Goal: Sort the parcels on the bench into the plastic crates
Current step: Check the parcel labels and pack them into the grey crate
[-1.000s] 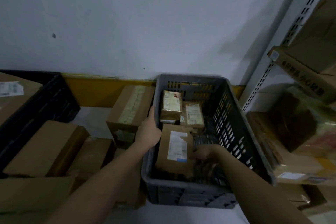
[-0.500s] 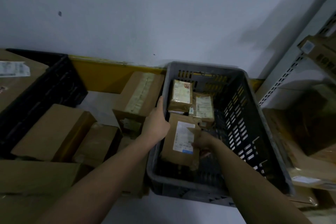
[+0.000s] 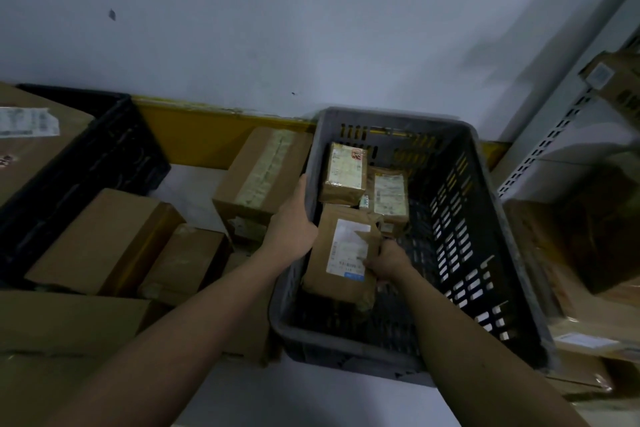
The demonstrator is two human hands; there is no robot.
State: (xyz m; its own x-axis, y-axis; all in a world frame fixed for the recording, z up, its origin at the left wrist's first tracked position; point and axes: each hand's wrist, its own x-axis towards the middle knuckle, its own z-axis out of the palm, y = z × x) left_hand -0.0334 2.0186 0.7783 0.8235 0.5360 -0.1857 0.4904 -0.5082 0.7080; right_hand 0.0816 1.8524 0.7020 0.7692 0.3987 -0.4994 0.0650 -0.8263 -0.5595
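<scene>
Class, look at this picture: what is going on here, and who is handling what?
A person is sorting parcels into a grey plastic crate. The left hand grips the crate's left wall, steadying it. The right hand is inside the crate, holding a brown parcel with a white label. Two smaller labelled parcels already lie at the crate's far end. More cardboard boxes sit to the left, beside a black crate.

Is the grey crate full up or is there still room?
Still room. The grey crate holds only a few brown parcels along its left side; its dark slatted floor shows bare on the right.
</scene>
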